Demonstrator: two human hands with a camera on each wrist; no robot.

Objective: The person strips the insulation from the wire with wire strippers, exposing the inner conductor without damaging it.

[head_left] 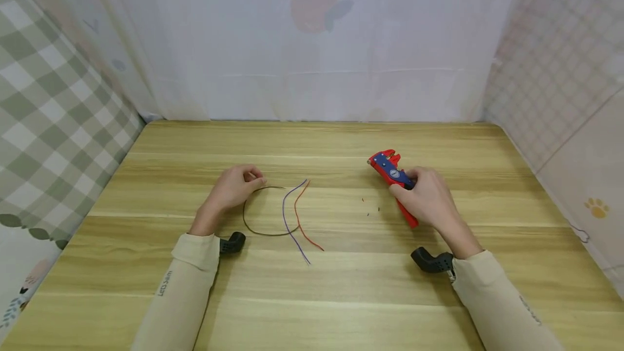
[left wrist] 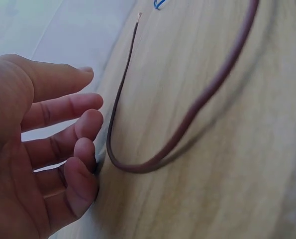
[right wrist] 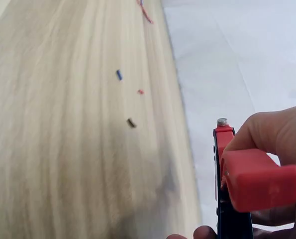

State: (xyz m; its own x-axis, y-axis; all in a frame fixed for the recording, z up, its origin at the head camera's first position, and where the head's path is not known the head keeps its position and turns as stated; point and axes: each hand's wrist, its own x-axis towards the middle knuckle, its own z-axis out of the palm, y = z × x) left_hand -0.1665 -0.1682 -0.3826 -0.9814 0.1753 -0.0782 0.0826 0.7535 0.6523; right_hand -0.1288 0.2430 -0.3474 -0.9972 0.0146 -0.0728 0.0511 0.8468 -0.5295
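My left hand [head_left: 234, 186] is beside a dark brown wire [head_left: 270, 234] that lies in a wide curve on the table. In the left wrist view its fingers [left wrist: 63, 107] are loosely bent, the thumb apart from them, with nothing between. The wire's far end [left wrist: 139, 17] shows bare copper. Right of the brown wire lie a blue wire [head_left: 284, 213] and a red wire [head_left: 296, 211]; the blue one crosses it. My right hand [head_left: 429, 199] grips a red and blue wire stripper [head_left: 385, 166], its head pointing to the far left.
Small cut bits lie between the wires and the stripper: a red bit [right wrist: 141, 91], a blue bit [right wrist: 119, 74] and a dark bit [right wrist: 131, 123]. The wooden table [head_left: 341, 307] meets a pale cloth [head_left: 390, 42] at its far edge. Black wrist mounts [head_left: 431, 260] stick out from both sleeves.
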